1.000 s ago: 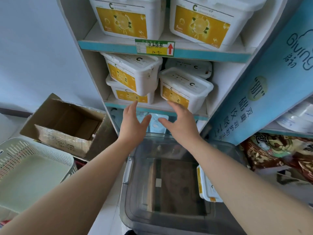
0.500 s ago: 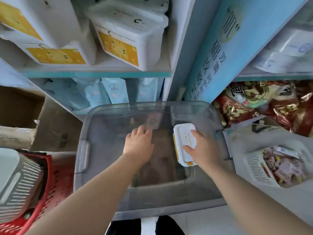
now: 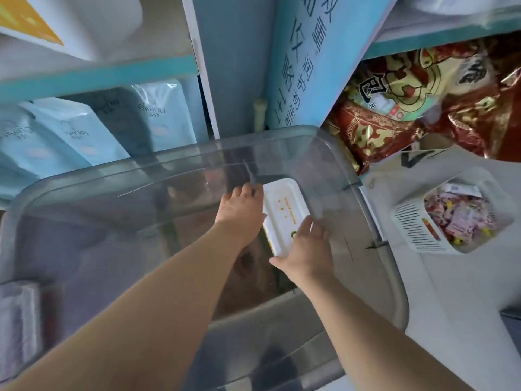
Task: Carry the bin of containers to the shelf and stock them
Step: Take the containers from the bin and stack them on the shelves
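Observation:
A large clear grey bin sits on the floor in front of the shelf. One white container with a yellow label stands on its side against the bin's right wall. My left hand presses on the container's left face, fingers down inside the bin. My right hand cups the container's near end and right side. Both hands hold it between them. On the shelf above, another white container with a yellow label shows at the top left.
Pale blue packets fill the lowest shelf behind the bin. A blue sign panel leans to the right of the shelf post. Red and gold bags lie at the right, with a white basket of small wrapped items below them.
My hands came down from the shelf into the bin. My left hand moved right onto the container, joining the right hand on it. My view dropped and moved closer to the bin.

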`<state>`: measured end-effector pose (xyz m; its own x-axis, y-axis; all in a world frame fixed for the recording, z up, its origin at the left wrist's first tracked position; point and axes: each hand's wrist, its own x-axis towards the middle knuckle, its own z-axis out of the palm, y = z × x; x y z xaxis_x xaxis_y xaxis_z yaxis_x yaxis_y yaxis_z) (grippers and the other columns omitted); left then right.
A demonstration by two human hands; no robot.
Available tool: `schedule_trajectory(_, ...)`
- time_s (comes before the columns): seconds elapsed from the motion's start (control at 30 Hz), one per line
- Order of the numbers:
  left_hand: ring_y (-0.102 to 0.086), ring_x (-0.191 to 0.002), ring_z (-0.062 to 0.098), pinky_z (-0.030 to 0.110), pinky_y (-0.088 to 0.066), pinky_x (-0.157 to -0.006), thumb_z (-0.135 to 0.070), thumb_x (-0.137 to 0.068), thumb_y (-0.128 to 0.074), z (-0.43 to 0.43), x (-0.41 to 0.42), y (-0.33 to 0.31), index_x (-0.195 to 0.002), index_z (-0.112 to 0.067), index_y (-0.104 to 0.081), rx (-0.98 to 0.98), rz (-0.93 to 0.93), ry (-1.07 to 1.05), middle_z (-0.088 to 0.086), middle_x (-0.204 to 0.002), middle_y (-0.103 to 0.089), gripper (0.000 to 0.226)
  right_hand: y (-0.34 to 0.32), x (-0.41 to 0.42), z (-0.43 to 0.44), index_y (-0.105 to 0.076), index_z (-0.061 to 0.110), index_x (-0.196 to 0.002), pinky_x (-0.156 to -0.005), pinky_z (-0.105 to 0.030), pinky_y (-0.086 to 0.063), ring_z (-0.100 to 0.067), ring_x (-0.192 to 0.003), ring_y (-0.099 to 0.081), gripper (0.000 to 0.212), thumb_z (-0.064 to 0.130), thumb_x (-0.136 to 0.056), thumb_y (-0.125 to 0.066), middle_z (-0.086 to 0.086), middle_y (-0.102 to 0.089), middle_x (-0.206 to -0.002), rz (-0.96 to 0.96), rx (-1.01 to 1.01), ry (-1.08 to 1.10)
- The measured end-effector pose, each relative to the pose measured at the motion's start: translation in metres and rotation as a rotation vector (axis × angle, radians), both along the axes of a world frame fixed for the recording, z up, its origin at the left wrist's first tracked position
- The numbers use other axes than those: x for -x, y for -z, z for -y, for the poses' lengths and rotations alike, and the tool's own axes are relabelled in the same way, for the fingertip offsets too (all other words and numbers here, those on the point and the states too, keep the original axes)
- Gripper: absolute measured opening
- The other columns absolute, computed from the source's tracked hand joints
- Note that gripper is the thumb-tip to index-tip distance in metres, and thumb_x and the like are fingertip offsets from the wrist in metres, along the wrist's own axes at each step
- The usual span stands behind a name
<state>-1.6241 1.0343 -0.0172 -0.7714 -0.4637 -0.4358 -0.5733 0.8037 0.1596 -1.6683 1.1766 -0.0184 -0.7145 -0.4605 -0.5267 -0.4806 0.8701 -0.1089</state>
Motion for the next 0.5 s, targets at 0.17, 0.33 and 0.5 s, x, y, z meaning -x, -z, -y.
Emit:
schedule_trajectory(0.17, -0.038, -0.132, 0.033, 0.047, -0.036, -0.106, -0.034, -0.096, -0.049, 0.007, 0.006, 0.012, -0.151, -0.009, -0.004, -0.254, 0.038, -0.076, 0.015, -0.148, -0.034, 0.075, 0.008, 0.007, -0.006, -0.02, 0.003, -0.141, -0.104, -0.032, -0.034, -0.027, -0.123, -0.03, 0.115, 0.054, -0.057, -0.08, -0.012, -0.032, -0.134, 0.005, 0.049, 0.008)
schedule_trajectory(0.33, -0.047, -0.123, 0.035, 0.044, -0.04, -0.099, -0.026, -0.095, -0.053, 0.007, 0.007, 0.017, -0.144, -0.006, -0.023, -0.329, -0.048, -0.292, 0.017, -0.14, -0.038, 0.061, 0.013, -0.002, -0.001, -0.021, 0.01, -0.133, -0.083, -0.025, -0.042, -0.023, -0.114, -0.042, 0.114, 0.045, -0.047, -0.087, -0.006, -0.028, -0.126, 0.155, 0.122, 0.104)
schedule_trajectory(0.5, -0.051, -0.117, 0.036, 0.037, -0.04, -0.096, -0.021, -0.096, -0.053, 0.016, -0.011, 0.017, -0.147, -0.014, -0.023, -0.408, -0.069, -0.398, 0.021, -0.136, -0.038, 0.059, 0.015, -0.01, -0.001, 0.017, 0.025, -0.147, -0.081, -0.028, -0.045, -0.023, -0.11, -0.05, 0.136, 0.045, -0.057, -0.083, 0.002, -0.034, -0.103, 0.248, 0.116, 0.094)
